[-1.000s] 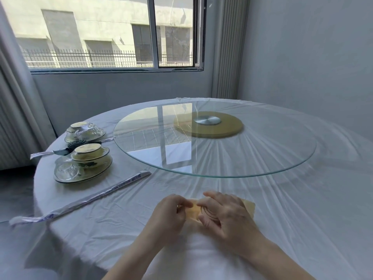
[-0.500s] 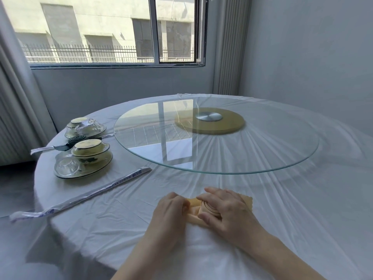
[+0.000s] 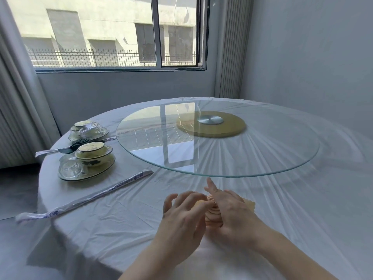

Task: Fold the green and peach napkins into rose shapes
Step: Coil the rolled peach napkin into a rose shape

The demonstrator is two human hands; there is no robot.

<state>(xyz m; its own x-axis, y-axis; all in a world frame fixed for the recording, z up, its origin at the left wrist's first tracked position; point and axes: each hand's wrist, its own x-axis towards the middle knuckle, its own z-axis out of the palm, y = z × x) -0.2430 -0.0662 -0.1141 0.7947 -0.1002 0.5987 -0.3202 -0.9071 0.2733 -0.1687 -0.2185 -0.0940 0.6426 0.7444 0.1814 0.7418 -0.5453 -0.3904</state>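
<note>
R hand (image 3: 230,211) grips rolled peach napkin (image 3: 212,216) (index finger straight), L hand (image 3: 181,217) beside it w/ fingers loosely spread

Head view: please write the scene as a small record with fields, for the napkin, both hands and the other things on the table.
napkin: peach napkin, rolled into a spiral, between the hands
right hand: grips the roll, index finger straight
left hand: fingers loosely curved beside the roll; pinch unclear
green napkin: not in view
table: round, white tablecloth
left side: two wrapped dish sets, wrapped chopsticks
centre: glass turntable
</note>
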